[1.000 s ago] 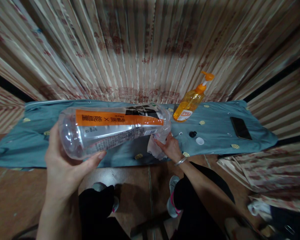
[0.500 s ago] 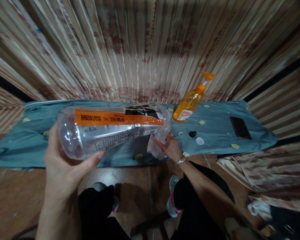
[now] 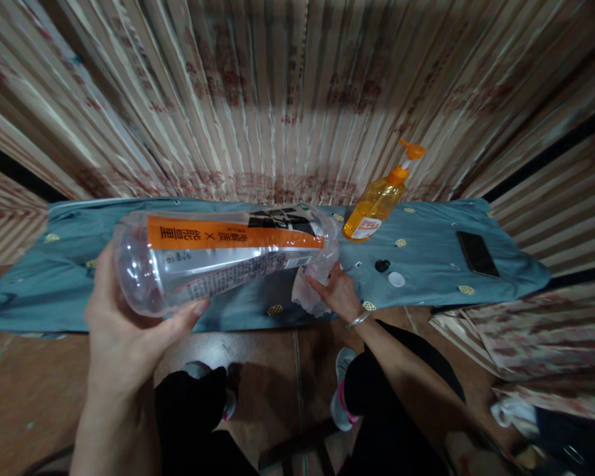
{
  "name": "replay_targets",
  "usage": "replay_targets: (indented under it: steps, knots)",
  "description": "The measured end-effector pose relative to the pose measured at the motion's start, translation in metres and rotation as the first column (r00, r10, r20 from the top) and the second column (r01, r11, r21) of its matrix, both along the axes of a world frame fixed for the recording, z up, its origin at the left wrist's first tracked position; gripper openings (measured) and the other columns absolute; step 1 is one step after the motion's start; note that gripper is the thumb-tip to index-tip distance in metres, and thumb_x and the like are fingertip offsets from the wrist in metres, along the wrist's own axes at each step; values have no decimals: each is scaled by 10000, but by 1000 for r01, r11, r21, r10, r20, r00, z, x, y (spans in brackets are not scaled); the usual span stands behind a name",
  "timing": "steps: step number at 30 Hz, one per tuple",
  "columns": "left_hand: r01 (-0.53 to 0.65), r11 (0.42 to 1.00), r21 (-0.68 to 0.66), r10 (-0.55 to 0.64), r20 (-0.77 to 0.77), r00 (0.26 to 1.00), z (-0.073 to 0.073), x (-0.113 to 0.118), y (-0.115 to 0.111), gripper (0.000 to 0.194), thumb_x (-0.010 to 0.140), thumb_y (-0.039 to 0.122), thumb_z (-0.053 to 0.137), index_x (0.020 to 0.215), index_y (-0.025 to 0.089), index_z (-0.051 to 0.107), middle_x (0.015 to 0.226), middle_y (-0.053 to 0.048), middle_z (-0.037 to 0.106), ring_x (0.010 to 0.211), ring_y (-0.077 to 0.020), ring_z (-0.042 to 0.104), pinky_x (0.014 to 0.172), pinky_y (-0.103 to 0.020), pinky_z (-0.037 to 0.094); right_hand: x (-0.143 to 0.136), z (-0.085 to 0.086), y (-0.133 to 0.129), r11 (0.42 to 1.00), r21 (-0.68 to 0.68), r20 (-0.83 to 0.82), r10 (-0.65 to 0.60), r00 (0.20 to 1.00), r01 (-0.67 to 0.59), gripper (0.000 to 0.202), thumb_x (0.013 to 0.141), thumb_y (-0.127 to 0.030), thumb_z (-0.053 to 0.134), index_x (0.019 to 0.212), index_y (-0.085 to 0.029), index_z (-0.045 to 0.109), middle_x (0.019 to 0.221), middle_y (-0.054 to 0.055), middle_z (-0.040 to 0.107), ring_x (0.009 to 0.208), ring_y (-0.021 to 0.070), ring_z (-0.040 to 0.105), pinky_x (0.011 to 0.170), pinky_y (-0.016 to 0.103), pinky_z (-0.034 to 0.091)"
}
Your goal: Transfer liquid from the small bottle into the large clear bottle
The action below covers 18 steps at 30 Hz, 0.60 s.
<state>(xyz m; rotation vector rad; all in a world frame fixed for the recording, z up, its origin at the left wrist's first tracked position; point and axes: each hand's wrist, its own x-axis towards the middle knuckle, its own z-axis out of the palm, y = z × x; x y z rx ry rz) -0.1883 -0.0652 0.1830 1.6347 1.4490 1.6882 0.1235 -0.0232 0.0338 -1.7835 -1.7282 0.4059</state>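
A large clear plastic bottle (image 3: 228, 254) with an orange and silver label lies nearly level in the air, its base to the left and its neck to the right. My left hand (image 3: 129, 317) wraps round the base end, the thumb along the near side. At the neck end my right hand (image 3: 338, 291), with a silver bangle on the wrist, is closed round something clear and partly hidden by the bottle; I cannot make out its kind. Below the thumb shows a pale, wavy-edged piece (image 3: 308, 296), possibly tissue.
A pump bottle (image 3: 374, 205) of orange liquid stands on the blue-green cloth (image 3: 426, 231). Nearby lie a small black cap (image 3: 383, 266) and a white disc (image 3: 396, 279). A dark phone (image 3: 477, 254) lies at the right. Pleated curtains (image 3: 268, 99) hang behind.
Hardly anything differs. The left hand and the bottle's base have shifted very slightly left; the right hand stays at the neck end.
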Motion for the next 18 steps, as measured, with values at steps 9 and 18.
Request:
replay_targets:
  steps: [9,18]
  knots:
    - [-12,1000,6,13,-23,1000,3,3,0,906,436,375,982,1291,216,726,1285,-126,717,1251,-443,670,1060,-656,554,1,1,-1,1000,-5,7,14,1000,-14,765,924,-789,478,1246,-105,592,1031,205,772,932,369,766,809,466,596]
    - [-21,1000,-8,21,-27,999,4,2,-1,955,444,371,975,1344,227,692,1266,-118,709,1303,-472,626,1131,-708,477,1,-2,0,998,-62,36,-6,999,9,622,913,-659,606,1255,-140,578,1053,168,791,955,346,772,804,416,581]
